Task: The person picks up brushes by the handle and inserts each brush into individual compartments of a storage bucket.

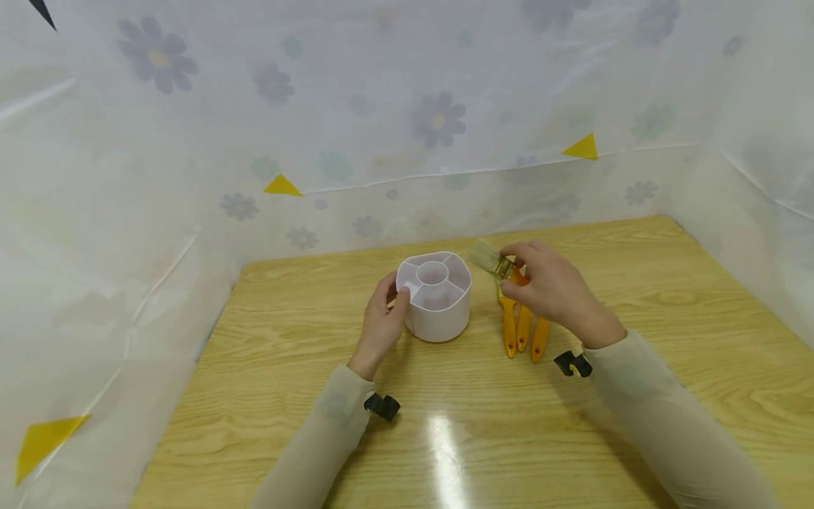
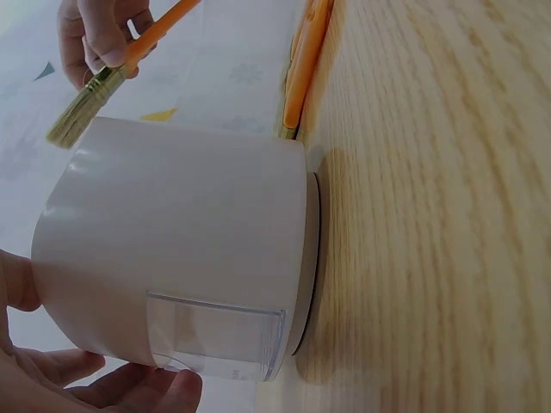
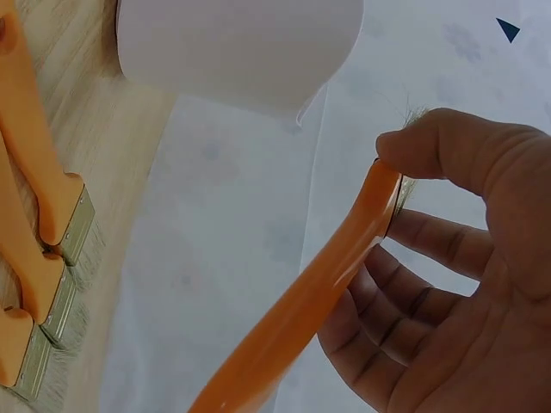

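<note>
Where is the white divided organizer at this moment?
In the head view, the white organizer stands on the wood-grain table near the picture's middle, with the left hand gripping its left side and three brushes lying to its right.

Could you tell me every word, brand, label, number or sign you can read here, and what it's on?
No text can be read in any view.
Clear panel on the white holder: faint marks near one corner, too small to read.
Brush in the right hand: no readable lettering.
Three brushes on the table: none readable.
Yellow triangles: no lettering visible.
</note>
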### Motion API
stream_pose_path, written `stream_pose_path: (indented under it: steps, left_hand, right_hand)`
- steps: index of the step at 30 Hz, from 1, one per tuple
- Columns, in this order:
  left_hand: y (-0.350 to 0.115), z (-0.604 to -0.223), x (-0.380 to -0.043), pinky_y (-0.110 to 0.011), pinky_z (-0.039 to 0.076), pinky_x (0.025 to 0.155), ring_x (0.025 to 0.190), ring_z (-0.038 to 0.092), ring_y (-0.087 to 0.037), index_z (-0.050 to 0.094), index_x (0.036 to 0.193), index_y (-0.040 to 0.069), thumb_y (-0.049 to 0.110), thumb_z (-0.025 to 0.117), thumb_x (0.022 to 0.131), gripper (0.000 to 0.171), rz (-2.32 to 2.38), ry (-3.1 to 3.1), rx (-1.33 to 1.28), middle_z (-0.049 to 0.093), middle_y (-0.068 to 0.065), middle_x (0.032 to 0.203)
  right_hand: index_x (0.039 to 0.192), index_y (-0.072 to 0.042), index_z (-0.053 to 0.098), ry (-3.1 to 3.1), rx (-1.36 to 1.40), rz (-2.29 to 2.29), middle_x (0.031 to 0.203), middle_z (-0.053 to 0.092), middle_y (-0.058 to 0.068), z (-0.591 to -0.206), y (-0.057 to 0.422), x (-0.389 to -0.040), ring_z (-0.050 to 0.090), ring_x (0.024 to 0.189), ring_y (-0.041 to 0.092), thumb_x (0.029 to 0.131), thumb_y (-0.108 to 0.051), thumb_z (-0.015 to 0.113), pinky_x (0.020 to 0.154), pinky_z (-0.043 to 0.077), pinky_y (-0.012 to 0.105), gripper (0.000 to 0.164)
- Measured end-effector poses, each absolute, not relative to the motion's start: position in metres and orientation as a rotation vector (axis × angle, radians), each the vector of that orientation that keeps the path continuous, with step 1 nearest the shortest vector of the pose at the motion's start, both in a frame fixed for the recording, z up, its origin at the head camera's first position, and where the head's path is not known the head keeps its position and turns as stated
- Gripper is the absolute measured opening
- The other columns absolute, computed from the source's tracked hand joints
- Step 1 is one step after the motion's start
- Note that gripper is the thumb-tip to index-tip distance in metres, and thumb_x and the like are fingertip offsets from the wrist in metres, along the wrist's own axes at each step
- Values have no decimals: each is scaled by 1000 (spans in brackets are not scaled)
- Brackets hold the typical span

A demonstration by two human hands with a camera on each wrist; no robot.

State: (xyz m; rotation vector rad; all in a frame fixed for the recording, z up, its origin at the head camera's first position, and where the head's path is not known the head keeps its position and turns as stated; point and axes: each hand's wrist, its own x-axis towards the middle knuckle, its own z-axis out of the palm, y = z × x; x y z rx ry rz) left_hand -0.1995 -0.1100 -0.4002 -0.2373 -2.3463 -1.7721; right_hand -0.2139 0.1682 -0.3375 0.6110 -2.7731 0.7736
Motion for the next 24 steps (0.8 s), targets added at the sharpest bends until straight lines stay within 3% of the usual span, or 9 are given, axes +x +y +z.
stream_pose_path:
  steps: [11,24]
  left_hand:
    - [-111,-403,-202,-47,43,97,119,51,-26,47,138,9,26,48,100,42,-1770,-2350,-220,55,-10,129]
    - [-109,-404,-206,-52,41,99,122,49,-32,44,141,8,24,48,101,44,-1796,-2340,-254,52,-15,134]
  right_hand:
    - [129,-11,55,-2765,654,803,102,56,9,-335,160,-213,52,78,22,85,-21,66,63,44,36,46]
    - [129,-11,56,-2748,673,814,102,56,8,-332,155,-213,53,78,22,85,-21,66,64,44,35,46]
